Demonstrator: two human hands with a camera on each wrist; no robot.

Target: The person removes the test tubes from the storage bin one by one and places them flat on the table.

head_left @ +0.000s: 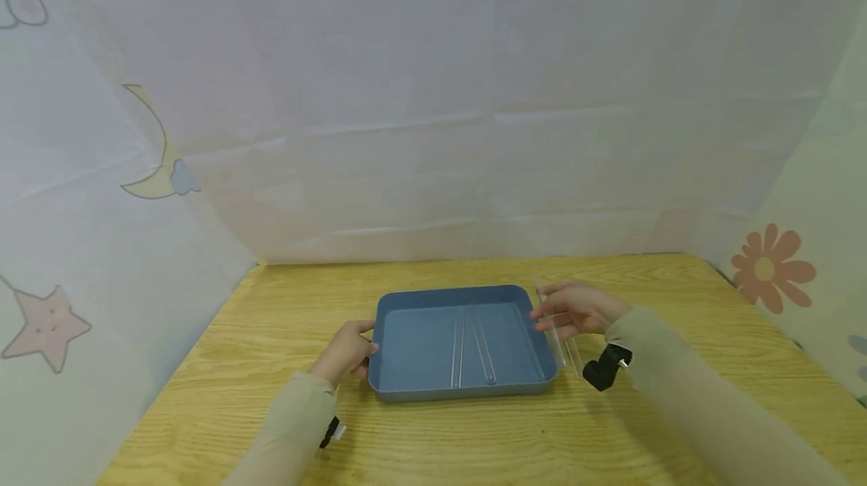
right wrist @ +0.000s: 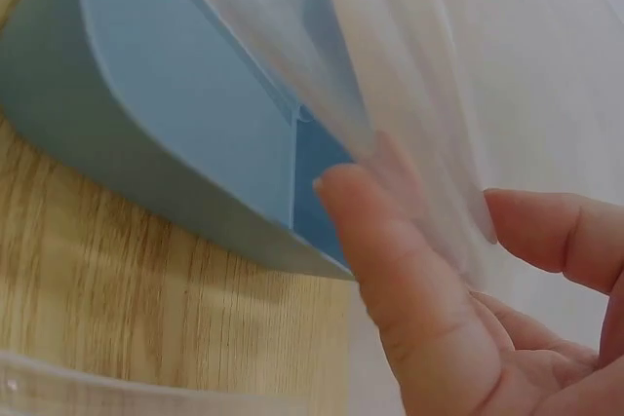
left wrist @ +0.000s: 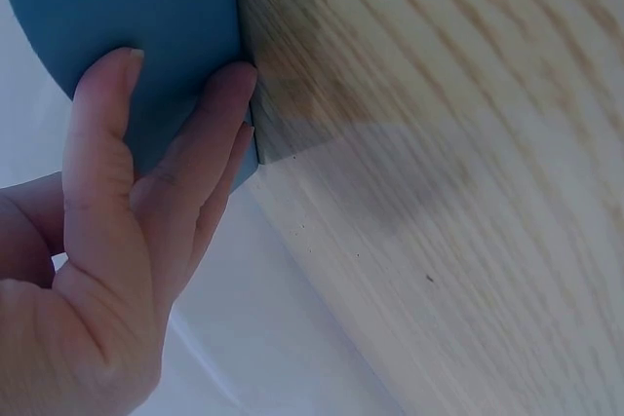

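A shallow blue tray sits on the table. Two clear test tubes, a left one and a right one, lie inside it. My left hand grips the tray's left wall, thumb at the rim; in the left wrist view its fingers press the outer side. Above the tray's right edge, my right hand pinches a clear test tube between thumb and fingers, tilted. Another clear tube lies on the wood just right of the tray, partly under that hand.
The wooden table extends around the tray. A pale printed cloth hangs behind it and at both sides. Black straps are on the wrists.
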